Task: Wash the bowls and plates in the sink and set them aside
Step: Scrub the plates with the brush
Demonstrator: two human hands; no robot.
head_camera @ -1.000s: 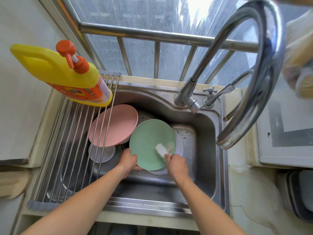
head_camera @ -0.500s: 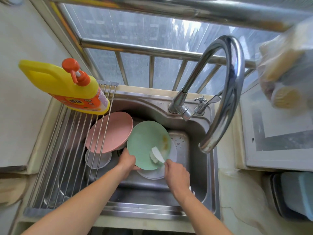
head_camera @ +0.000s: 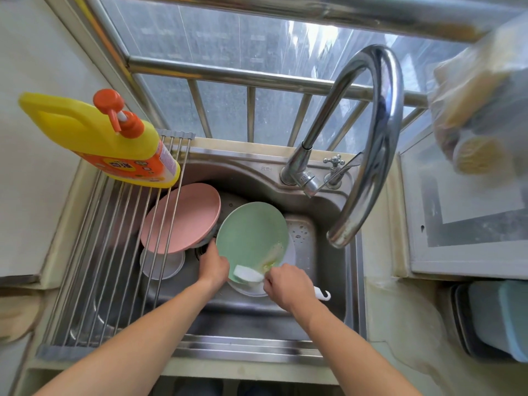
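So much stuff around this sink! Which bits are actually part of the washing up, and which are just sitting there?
Part of the job:
- green plate, held by the left hand
- white dish brush, gripped by the right hand
- pink plate
- white dishes underneath
- sink
- roll-up drying rack

Just lying about:
- yellow detergent bottle
- faucet, no water visible
- bagged sponges

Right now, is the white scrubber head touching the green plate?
Touching. In the head view, the right hand presses the white scrubber head flat against the green plate at its lower rim; no gap shows between them.
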